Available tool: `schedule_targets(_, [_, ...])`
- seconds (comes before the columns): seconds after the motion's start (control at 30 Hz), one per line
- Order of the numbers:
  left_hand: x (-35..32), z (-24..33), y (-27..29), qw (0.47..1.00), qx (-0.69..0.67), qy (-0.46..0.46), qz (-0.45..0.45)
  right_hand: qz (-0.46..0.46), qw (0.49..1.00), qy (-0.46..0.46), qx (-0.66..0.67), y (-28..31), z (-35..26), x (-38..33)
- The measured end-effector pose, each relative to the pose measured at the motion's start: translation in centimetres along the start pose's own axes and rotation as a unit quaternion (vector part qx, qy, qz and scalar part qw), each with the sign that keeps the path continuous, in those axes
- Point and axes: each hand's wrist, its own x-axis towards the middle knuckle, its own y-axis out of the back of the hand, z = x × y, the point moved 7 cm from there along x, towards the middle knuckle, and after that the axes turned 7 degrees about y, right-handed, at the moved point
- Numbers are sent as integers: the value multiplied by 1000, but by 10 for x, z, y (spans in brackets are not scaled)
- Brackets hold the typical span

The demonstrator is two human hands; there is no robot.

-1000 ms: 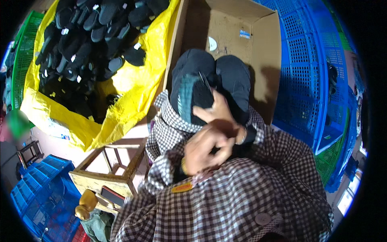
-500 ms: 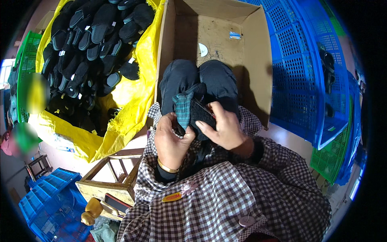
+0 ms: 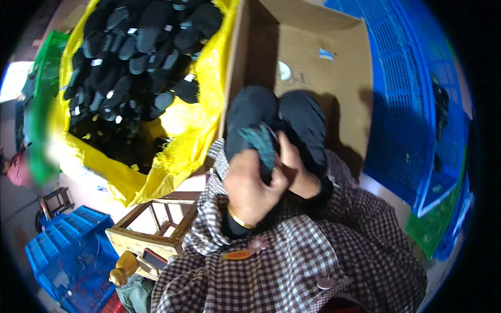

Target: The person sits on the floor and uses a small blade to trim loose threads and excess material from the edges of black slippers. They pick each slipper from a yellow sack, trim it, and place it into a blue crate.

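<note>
Over my lap, both hands hold a soft black slipper with teal striped cloth [image 3: 261,141] showing on it. My left hand [image 3: 249,182] is closed around its near part, thumb pressed toward the other hand. Against its right side my right hand [image 3: 296,169] is closed too, with the fingers partly hidden behind the left hand. Motion blurs the slipper, and its lower part is covered by my hands. Beneath it are my knees [image 3: 253,109] in dark trousers.
A yellow sack [image 3: 195,151] full of black slippers stands at left. Ahead is an open cardboard box [image 3: 344,68]. Blue crates [image 3: 396,109] line the right. At lower left are a wooden stool [image 3: 141,237], a blue crate [image 3: 68,250] and a wooden foot-shaped form [image 3: 124,268].
My hands have come closer together on the slipper, and the left has turned over it. The teal cloth now leans and looks crumpled. The whole view has shifted slightly.
</note>
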Motion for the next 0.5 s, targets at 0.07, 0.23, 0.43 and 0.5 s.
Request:
schedule_targets(0.07, [-10,3,-6,997,-6,-59,-39,22,1000,-15,10,6,16,-12])
schedule_targets(0.23, [-33,-6,-1,992,55,-88,-69,-15,998,-56,-21,13,14,-20])
schedule_targets(0.43, [-28,-8,-6,996,45,-69,25,-2,986,-163,-28,18,-7,-29])
schedule_targets(0.5, [-19,-15,0,999,-2,-54,6,42,989,-137,24,42,23,-33])
